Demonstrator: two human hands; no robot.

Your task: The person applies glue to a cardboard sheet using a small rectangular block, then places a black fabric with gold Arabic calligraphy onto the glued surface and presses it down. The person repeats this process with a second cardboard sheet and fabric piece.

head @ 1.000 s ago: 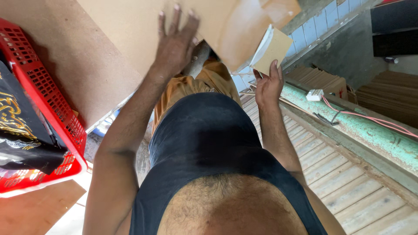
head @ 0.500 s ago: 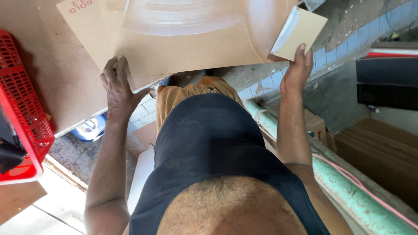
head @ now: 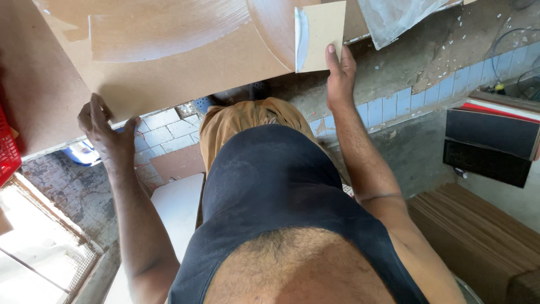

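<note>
A large brown cardboard sheet with a curved cut shape lying on it fills the top of the head view. My left hand grips its near edge at the left, fingers curled under it. My right hand holds a small square cardboard piece upright by its lower edge, thumb on its face, over the right end of the big sheet. My dark sleeveless shirt and tan trousers fill the middle below.
A clear plastic sheet lies at the top right. A red crate sits at the left edge. Blue wall tiles, black boards and a stack of brown cardboard are on the right. A white board lies below.
My left hand slid from the top of the big sheet down to its near left edge. My right hand stays on the small square piece, now higher over the sheet. The view swung.
</note>
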